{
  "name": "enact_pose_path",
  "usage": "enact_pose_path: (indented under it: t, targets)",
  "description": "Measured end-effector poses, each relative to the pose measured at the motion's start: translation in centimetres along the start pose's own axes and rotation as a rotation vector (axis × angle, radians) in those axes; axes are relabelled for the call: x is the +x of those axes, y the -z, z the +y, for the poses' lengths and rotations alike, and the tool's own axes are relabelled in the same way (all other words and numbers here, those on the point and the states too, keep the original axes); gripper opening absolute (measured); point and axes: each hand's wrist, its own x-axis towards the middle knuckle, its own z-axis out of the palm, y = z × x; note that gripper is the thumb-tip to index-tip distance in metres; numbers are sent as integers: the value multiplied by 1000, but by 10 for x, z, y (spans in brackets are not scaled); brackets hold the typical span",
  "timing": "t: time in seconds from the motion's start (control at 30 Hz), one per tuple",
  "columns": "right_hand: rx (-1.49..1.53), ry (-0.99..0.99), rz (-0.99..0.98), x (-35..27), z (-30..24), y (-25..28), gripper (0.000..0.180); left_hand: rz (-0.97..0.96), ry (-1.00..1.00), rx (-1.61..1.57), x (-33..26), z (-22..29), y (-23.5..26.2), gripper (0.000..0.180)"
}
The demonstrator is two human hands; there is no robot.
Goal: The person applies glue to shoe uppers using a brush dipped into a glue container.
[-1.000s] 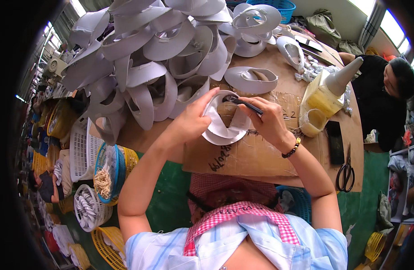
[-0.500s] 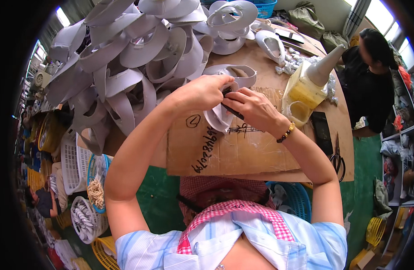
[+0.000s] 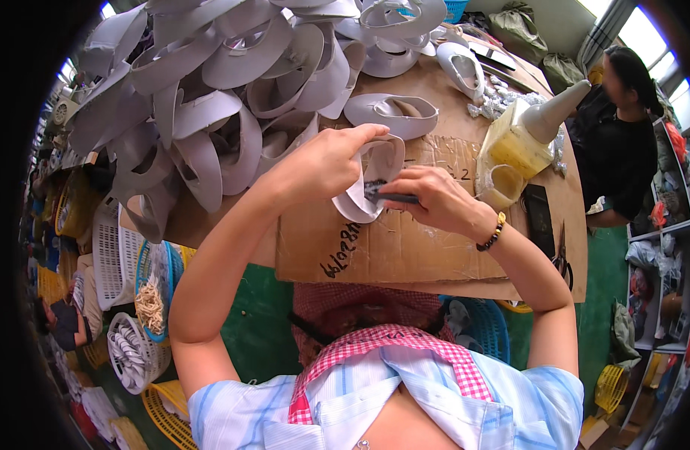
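My left hand [image 3: 326, 161] is closed on the side of a pale grey-white shoe upper [image 3: 358, 212], its forefinger along the top edge. The upper stands tilted, opening toward the right. From the right, my right hand [image 3: 433, 196] grips a small dark-handled brush [image 3: 397, 198], whose dark bristles touch the upper's inside. Both hands are over a flat piece of cardboard [image 3: 435, 259] on the table. Just beyond them lies another shoe upper [image 3: 424, 124].
A big heap of shoe uppers [image 3: 232, 112] fills the table's left side. On the right stand a cut-open yellowish plastic jug [image 3: 502, 154] with a grey cone, a black oblong object [image 3: 538, 221] and scissors [image 3: 562, 262]. A person in black [image 3: 611, 150] is beyond the right edge.
My right hand has drawn back slightly to the right and down, exposing the brush and its bristles. My left hand still holds the upper, now opened more into view.
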Motion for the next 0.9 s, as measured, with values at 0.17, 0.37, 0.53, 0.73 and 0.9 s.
enact_pose_path:
  t: [0.17,0.37,0.53,0.73,0.9]
  targets:
    - [320,-180,-27,-20,-20,40,22,79,74,-72,-43,-7,-7,69]
    - [539,-541,443,-95,11,99,25,376,-4,-295,-83,-5,-29,68]
    - [340,-764,471,-135,14,109,28,539,74,-500,-95,0,-56,65]
    - [467,-772,371,-137,6,89,24,455,-113,161,-44,13,-26,60]
    - [176,-554,175,-106,-11,63,15,244,47,-254,38,-1,30,58]
